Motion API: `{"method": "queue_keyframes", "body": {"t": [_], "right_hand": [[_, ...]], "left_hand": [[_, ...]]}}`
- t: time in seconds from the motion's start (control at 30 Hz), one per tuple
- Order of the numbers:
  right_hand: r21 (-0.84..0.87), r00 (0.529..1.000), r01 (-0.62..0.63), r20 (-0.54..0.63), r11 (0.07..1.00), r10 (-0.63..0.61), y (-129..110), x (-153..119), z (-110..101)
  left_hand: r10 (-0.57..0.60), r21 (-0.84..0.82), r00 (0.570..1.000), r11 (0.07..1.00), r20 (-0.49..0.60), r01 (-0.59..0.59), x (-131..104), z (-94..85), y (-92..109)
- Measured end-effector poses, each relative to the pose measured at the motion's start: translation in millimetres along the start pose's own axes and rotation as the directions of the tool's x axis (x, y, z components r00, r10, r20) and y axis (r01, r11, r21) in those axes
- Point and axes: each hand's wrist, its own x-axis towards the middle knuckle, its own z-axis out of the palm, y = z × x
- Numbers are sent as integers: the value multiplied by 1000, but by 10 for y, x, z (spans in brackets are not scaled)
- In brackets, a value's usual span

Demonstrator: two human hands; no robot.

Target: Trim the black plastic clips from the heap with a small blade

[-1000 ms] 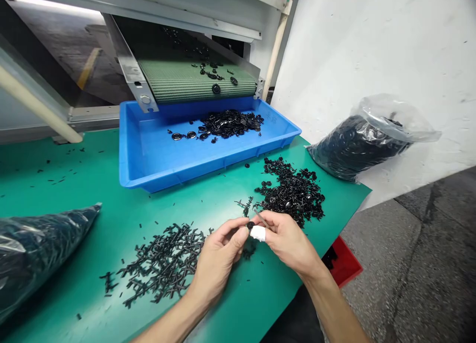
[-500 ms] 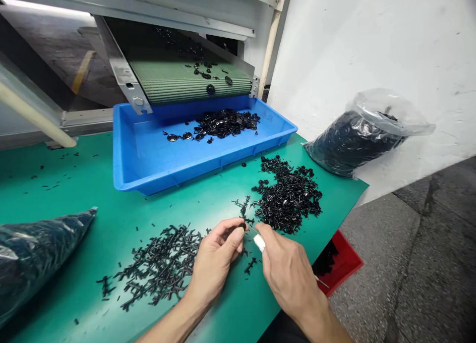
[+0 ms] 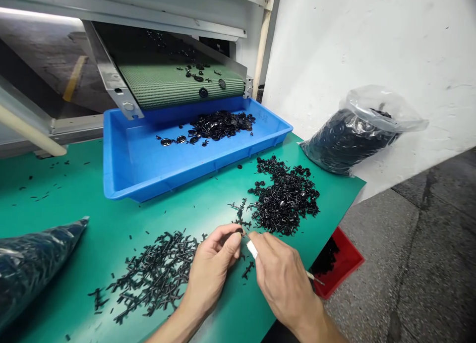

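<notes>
The left hand [image 3: 212,266] pinched a small round black part [image 3: 239,230]; the right hand [image 3: 284,278] gripped a thin pale-handled tool [image 3: 315,278]. The flat green counter's [image 3: 238,306] edge ran at four o'clock.

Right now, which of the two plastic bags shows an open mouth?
The plastic bag beside the white wall; the left bag shows no opening.

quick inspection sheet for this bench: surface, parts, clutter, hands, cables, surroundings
Surface: green tabletop, small bits scattered at far left.
Job's things: small black part; thin tool, tip close to it.
Clutter: branched black pieces loosely spread; dense pile of black parts.
Hands: left hand pinches the part; right hand holds the tool.
Cables: nothing seen.
Surroundings: blue tray below conveyor belt; red bin beside the table; bags left and right.
</notes>
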Motion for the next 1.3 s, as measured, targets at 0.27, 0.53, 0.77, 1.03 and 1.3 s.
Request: {"method": "queue_keyframes", "body": {"t": [0.27,0.53,0.77,1.03,1.3], "right_hand": [[-28,998,-57,17,998,57,-89,5,81],[139,965,-141,241,980,105,44,97,-118],[278,936,-293,281,915,214,335,141,-115],[70,983,-185,24,980,184,436,278,-142],[-92,970,46,241,995,-23,153,683,12]], "left_hand": [[33,148,998,989,-49,-25,-30,11,44],[202,329,979,926,-13,-186,-40,23,100],[69,269,998,961,-11,-63,-28,28,71],[-14,-271,1000,963,-20,8,6,37,169],[0,-348,999,937,-43,-15,-7,38,145]]}}
